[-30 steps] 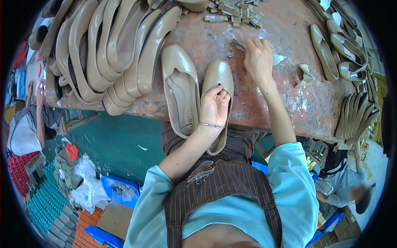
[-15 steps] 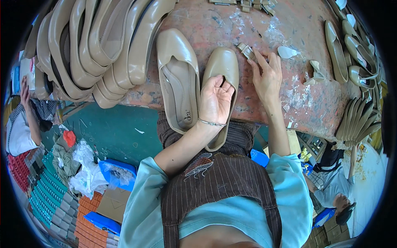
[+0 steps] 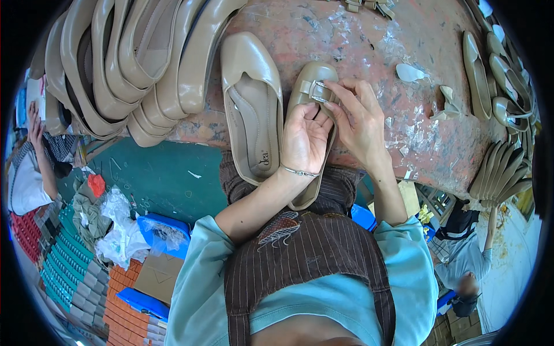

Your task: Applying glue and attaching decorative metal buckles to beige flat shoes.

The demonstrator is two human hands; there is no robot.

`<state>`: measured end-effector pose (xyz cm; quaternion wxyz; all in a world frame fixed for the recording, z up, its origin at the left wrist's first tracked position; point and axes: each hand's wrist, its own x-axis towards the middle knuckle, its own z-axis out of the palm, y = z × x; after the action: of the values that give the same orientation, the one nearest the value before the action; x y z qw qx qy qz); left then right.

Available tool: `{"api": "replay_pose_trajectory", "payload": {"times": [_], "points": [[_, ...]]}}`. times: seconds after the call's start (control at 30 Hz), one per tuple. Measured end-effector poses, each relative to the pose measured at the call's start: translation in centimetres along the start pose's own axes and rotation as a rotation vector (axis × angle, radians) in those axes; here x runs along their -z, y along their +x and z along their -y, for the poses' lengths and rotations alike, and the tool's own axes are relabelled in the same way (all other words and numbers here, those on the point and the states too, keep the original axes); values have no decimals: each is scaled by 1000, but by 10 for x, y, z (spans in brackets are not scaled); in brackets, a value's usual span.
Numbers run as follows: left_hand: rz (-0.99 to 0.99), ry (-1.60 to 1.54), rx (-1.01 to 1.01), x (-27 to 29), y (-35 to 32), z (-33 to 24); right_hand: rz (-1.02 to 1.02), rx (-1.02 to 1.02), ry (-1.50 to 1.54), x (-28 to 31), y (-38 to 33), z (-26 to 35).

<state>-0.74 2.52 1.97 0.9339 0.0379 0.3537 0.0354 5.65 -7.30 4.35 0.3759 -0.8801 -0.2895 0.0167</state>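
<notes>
Two glossy beige flat shoes lie side by side at the table's near edge, heels toward me. The left shoe (image 3: 249,55) rests untouched, its insole showing. My left hand (image 3: 304,140), palm up, has its fingers curled into the opening of the right shoe (image 3: 320,70) and grips it; the fingertips are partly hidden. On that shoe's toe, my right hand (image 3: 362,124) pinches a beige bow with a sparkling buckle (image 3: 319,90) between thumb and fingers. The bow sits against the upper, just beyond my left fingertips.
Beige shoes (image 3: 193,75) stand packed together on the left. A white teardrop-shaped piece (image 3: 410,73) and a crumpled beige scrap (image 3: 445,104) lie to the right. More shoes (image 3: 478,75) line the right edge; several bows (image 3: 369,6) lie at the far side. Other people work on both sides.
My right hand has brought the buckled bow from the tabletop leftward onto the right shoe's toe. My left hand keeps its hold inside that shoe.
</notes>
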Motion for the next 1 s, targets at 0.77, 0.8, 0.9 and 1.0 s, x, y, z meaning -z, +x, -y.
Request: {"api": "replay_pose_trajectory", "payload": {"times": [0.77,0.8,0.9,1.0], "points": [[-8,148,-14,32,19,36,-59,-20,41,-5,-32,-3],[9,144,-45,26,15,29,-63,14,50,-6,-35,-5],[89,98,7,12,1,18,-208,-65,438,-2,-45,-9],[95,118,154,-2,-10,17,-291,-318,573,9,-56,-13]]}}
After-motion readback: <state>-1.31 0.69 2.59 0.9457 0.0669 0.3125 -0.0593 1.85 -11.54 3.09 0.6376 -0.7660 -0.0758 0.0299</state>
